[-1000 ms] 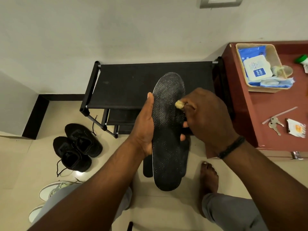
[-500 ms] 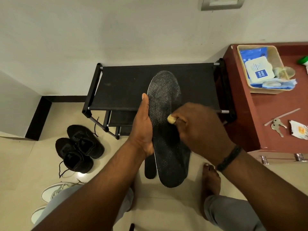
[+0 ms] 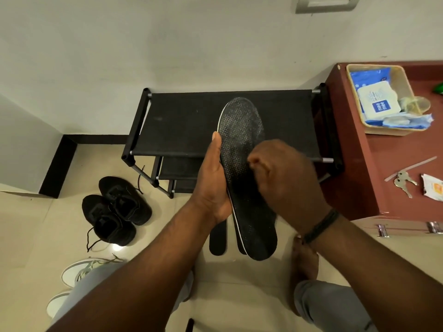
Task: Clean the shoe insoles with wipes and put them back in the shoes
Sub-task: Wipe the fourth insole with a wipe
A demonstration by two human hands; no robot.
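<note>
**Insole wiping under way**

Insole (image 3: pixel 242 164) is being held upright by the left hand (image 3: pixel 213 180), a second insole (image 3: pixel 217 240) tucked behind it. The right hand (image 3: pixel 285 178) is pressing closed against its face, probably pinching a wipe, though none is showing. Shoes (image 3: pixel 115 209) are waiting empty on the tiled floor (image 3: pixel 28 236) to the left, so refitting remains. Wipes (image 3: pixel 377 104) are sitting in a basket (image 3: pixel 350 68) on the cabinet (image 3: pixel 395 164) far right.
</note>
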